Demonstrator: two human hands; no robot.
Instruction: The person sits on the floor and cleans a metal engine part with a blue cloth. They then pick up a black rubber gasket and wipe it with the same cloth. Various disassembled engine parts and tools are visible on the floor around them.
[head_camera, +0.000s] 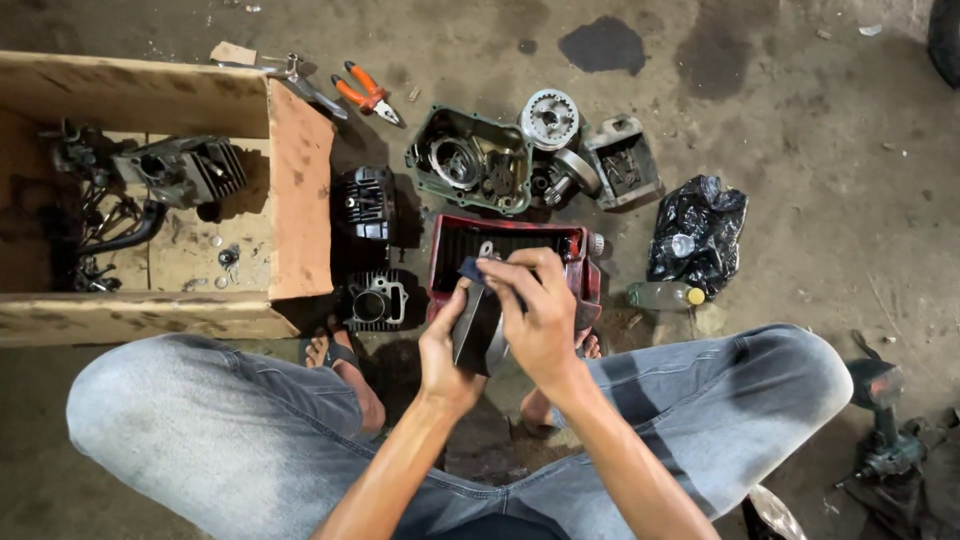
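Note:
My left hand (447, 352) grips a dark metal part (478, 330) from below, over the near edge of a red tray (448, 262). My right hand (535, 305) presses a small dark blue piece (470, 268), perhaps a cloth or abrasive, against the top of that part. Both hands are held between my knees, which are in blue jeans. What the part is exactly I cannot tell.
An open cardboard box (300, 190) with engine pieces stands at left. Two finned black cylinders (367, 205) sit beside it. Beyond the tray lie a green engine cover (468, 160), a gear (549, 118), orange pliers (365, 92), a black bag (700, 230), a bottle (662, 295).

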